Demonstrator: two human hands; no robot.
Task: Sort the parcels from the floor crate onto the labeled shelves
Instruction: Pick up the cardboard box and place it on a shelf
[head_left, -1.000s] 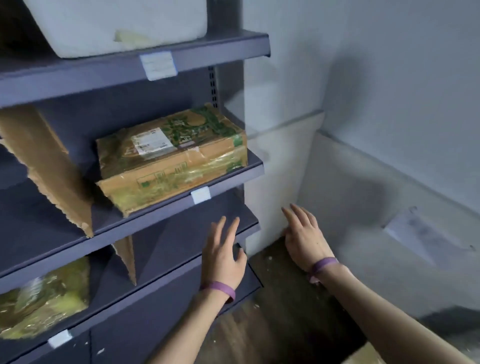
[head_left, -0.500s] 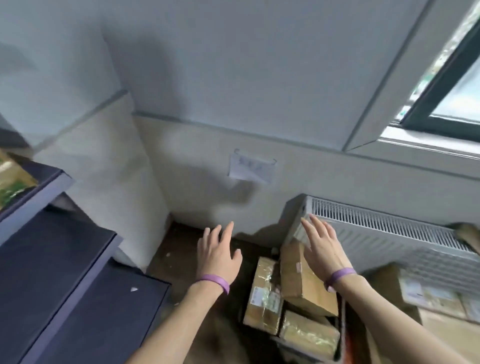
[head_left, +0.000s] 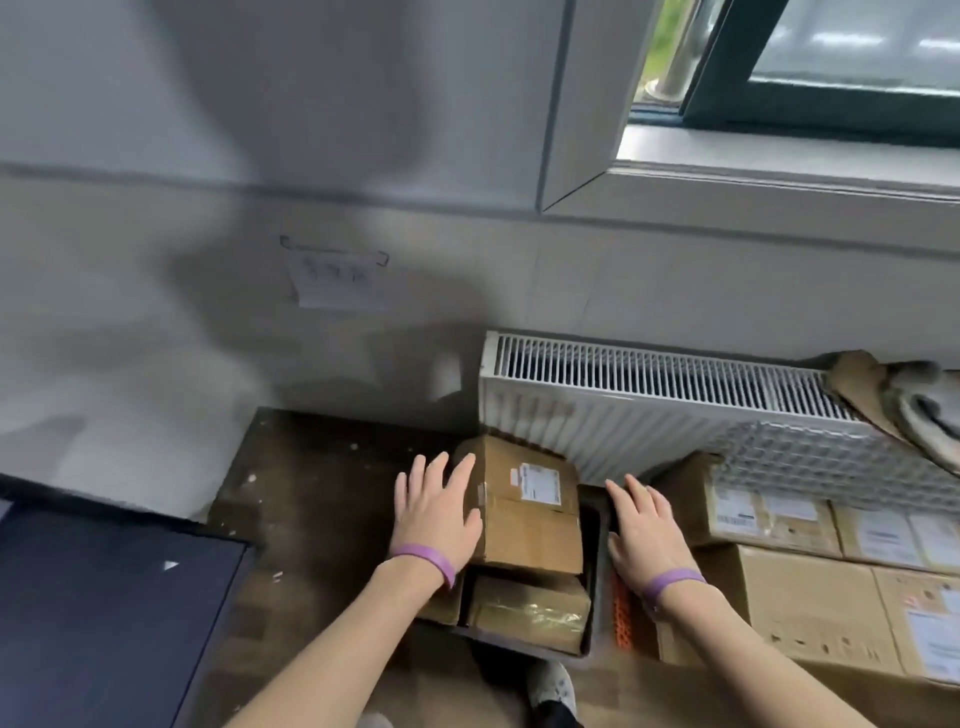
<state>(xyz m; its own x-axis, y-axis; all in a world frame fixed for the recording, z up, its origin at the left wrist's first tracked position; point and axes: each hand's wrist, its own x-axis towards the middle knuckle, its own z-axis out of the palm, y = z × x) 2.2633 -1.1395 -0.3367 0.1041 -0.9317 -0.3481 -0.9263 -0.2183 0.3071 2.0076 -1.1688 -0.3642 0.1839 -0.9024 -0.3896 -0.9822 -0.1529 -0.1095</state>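
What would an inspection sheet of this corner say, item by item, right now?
Surface: dark wooden floor, speckled with pale bits.
Job's things: floor crate holds a labelled cardboard parcel on top and a tape-wrapped parcel nearer the person; corner of the dark shelf at lower left.
Clutter: stacked cardboard boxes right of the crate; a cloth draped on the radiator.
Grips: left hand open, spread by the top parcel's left side; right hand open over the crate's right edge; neither grasps yet.
Cables: nothing seen.
Surroundings: white radiator, paper notice on the wall, window above.
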